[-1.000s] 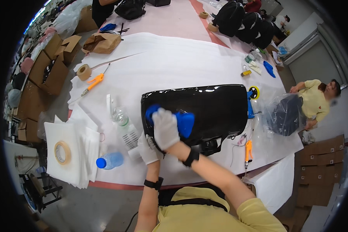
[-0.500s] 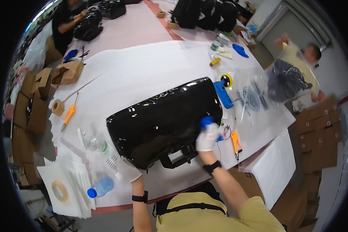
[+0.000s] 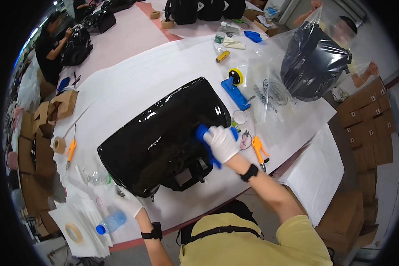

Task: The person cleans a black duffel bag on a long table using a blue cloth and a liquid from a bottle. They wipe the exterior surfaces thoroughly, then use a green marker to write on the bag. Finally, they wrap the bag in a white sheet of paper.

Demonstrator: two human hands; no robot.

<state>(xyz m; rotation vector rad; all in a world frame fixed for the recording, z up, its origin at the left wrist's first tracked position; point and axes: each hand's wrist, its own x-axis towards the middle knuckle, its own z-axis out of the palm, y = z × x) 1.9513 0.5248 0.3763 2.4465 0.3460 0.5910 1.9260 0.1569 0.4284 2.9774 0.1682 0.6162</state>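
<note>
A glossy black hard shell (image 3: 164, 128), with a black strap or handle part along its near edge, lies tilted on the white-covered table. My white-gloved right hand (image 3: 221, 144) is closed on a blue cloth (image 3: 202, 131) and presses it on the shell's right part; the cloth hangs out on both sides of the fingers. My left hand (image 3: 131, 205), also gloved in white, is at the shell's near left corner. Its fingers are blurred and partly hidden, so their grip cannot be made out.
Right of the shell lie a blue tape dispenser (image 3: 236, 93), a yellow roll and an orange air gun (image 3: 259, 150). To the left are another orange air gun (image 3: 71, 150), bottles (image 3: 112, 221) and foam sheets (image 3: 82, 235). A person across the right corner holds a bagged black shell (image 3: 314, 62).
The black shell sits further left in view as the view shifts. My right hand has moved with the blue cloth inward over the shell. The other person's bagged shell is raised higher.
</note>
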